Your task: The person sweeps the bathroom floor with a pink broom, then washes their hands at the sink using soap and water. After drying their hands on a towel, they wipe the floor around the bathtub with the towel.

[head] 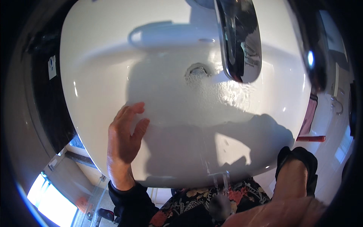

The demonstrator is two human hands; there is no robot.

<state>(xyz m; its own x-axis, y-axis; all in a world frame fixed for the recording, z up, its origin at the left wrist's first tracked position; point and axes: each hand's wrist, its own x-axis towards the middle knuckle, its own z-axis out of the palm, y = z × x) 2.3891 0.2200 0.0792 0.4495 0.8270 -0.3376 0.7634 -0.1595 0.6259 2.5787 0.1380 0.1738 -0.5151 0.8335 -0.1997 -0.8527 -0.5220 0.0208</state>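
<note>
My left hand (126,133) hovers over the left part of a white washbasin (93,93), fingers curled apart with nothing between them. At the lower right edge, my right hand (272,212) is close to the camera, blurred and partly cut off; its fingers cannot be made out. A chrome faucet (249,65) reaches over the basin from the top. Beneath it, rippling water (235,93) lies around the drain (198,71). A blurred round thing (219,207) hangs below the basin's near rim, in front of floral clothing (192,198).
A dark counter (45,99) borders the basin on the left. To the right are a red-handled object (312,138), a pink item (309,119) and a dark, shiny object (314,56) close to the camera. Glass panels (96,195) stand at lower left.
</note>
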